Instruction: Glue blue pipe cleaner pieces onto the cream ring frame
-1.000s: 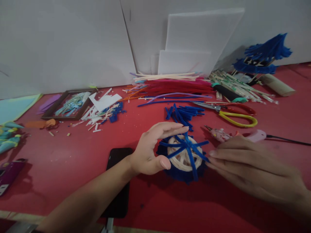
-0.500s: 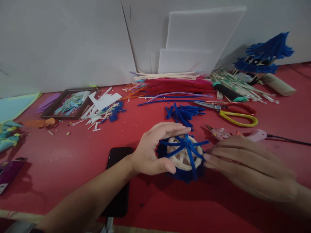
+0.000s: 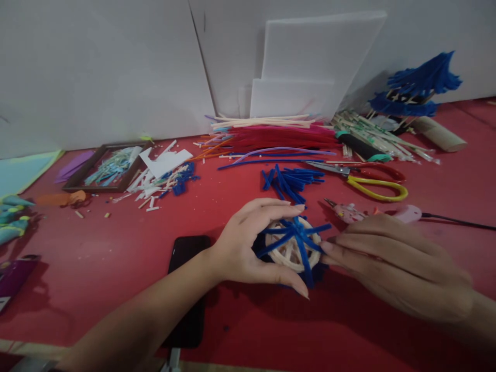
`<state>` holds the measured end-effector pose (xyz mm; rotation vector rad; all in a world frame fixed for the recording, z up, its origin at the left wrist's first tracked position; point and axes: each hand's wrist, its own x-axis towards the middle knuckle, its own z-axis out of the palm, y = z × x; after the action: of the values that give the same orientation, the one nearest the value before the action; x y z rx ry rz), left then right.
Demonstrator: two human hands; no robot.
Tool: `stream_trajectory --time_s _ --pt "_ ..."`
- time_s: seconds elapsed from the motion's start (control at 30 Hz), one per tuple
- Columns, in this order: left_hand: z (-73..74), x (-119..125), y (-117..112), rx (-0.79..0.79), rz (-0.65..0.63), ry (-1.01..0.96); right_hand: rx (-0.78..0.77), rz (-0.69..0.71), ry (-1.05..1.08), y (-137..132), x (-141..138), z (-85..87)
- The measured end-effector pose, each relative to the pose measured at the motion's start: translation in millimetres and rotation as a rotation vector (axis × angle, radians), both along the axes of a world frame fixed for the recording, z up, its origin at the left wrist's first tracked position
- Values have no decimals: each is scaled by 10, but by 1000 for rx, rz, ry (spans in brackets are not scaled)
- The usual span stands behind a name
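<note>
My left hand (image 3: 240, 253) curves around the round cream frame (image 3: 284, 254), steadying it over the red surface (image 3: 248, 330) right before me; my right hand (image 3: 399, 263), narrowed to a pinch, has a blue strip (image 3: 312, 244) by its end at the frame's right edge. I'd best keep the frame still and draw the strip snug without twisting it. Back left, a shallow brown tray (image 3: 96, 189) holds pale blue and whitish clippings (image 3: 112, 168).
</note>
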<state>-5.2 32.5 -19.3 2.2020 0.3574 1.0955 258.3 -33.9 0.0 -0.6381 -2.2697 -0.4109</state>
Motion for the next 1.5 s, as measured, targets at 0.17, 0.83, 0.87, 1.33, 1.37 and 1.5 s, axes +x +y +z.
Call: stream_trajectory --time_s 0.17,0.83,0.87,1.33,1.37,1.5 --pt "7 -6 3 10 -3 -3 3 -9 -17 0 -7 -41" --pt "10 0 -90 73 37 16 -147 -220 165 -49 -447 267" --pt "10 1 -89 72 37 12 -141 -220 166 -55 -447 267" --pt "16 9 -85 96 78 23 -233 -152 259 90 -362 148" --pt "17 9 -84 101 79 25 -240 -150 261 92 -361 145" --pt "16 13 -82 112 85 31 -274 -129 275 94 -367 146"
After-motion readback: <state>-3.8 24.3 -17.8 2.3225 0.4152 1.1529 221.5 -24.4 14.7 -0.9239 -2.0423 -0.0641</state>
